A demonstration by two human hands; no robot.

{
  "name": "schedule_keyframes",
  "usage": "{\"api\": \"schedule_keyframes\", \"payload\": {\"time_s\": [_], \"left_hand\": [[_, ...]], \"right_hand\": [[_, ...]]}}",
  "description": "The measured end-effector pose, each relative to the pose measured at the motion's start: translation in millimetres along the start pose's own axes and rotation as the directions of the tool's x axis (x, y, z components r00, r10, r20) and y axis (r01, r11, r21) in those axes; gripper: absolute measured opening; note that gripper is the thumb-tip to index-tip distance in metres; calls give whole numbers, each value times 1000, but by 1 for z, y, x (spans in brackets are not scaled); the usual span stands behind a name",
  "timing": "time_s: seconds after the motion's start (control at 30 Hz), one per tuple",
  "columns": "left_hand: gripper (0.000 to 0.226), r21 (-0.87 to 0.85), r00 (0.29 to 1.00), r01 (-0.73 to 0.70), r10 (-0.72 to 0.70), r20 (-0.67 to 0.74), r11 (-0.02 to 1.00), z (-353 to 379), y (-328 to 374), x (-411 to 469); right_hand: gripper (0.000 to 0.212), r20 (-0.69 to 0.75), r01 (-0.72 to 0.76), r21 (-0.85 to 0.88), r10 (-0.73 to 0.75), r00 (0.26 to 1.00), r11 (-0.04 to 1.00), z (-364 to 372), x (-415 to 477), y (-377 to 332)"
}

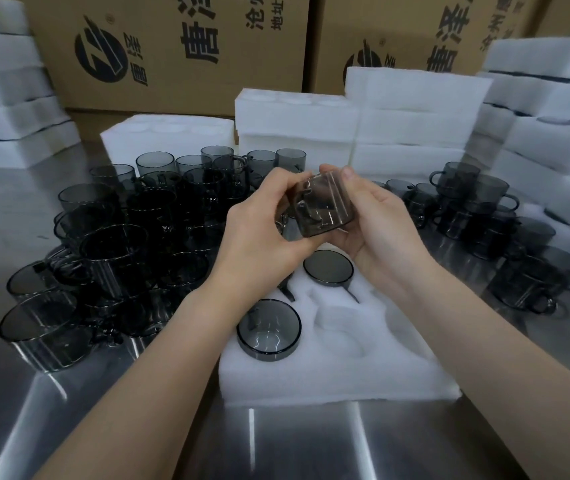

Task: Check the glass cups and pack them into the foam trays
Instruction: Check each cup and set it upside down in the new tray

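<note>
Two hands hold one smoky glass cup (321, 206) in the air just above the far end of the foam tray (339, 368). The left hand (262, 233) has its fingers (290, 178) clamped on the cup's left side, and the right hand (377, 223) cradles it from the right, thumb pressed on top.

The cup lies tipped over. Its long axis runs roughly away from the person and slightly up, with what looks like the base toward the camera and the mouth facing away, though reflections make that hard to confirm. Its handle appears turned toward the left hand.

A slip is the main risk. Smooth glass turned between bare fingers could drop onto the two packed cups (269, 329) directly below in the tray and chip them. Beyond the tray's left edge, loose cups (131, 244) crowd the tabletop (294, 445), so a swinging left elbow could knock them together.
</note>
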State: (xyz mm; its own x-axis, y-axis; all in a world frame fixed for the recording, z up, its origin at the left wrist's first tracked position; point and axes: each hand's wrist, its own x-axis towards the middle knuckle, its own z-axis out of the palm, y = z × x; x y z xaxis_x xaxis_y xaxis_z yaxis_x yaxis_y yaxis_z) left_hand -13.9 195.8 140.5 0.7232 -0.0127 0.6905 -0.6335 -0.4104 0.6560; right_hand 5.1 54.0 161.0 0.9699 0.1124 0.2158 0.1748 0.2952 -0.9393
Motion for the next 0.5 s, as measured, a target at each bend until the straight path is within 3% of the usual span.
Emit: {"api": "schedule_keyframes", "payload": {"time_s": [0.17, 0.27, 0.37, 0.5], "left_hand": [[54, -83, 993, 114, -115, 2, 990, 1, -3, 2], [65, -138, 991, 129, -130, 0, 982, 3, -4, 2], [71, -156, 991, 132, -132, 7, 979, 3, -4, 3], [85, -81, 999, 34, -31, 35, 996, -3, -2, 0]], "right_hand": [[58, 248, -243, 177, 195, 949, 954, 6, -2, 1], [68, 308, -188, 112, 146, 940, 976, 4, -4, 0], [59, 315, -79, 37, 64, 947, 996, 5, -7, -1], [57, 152, 17, -104, -1, 988, 994, 6, -5, 3]]}}
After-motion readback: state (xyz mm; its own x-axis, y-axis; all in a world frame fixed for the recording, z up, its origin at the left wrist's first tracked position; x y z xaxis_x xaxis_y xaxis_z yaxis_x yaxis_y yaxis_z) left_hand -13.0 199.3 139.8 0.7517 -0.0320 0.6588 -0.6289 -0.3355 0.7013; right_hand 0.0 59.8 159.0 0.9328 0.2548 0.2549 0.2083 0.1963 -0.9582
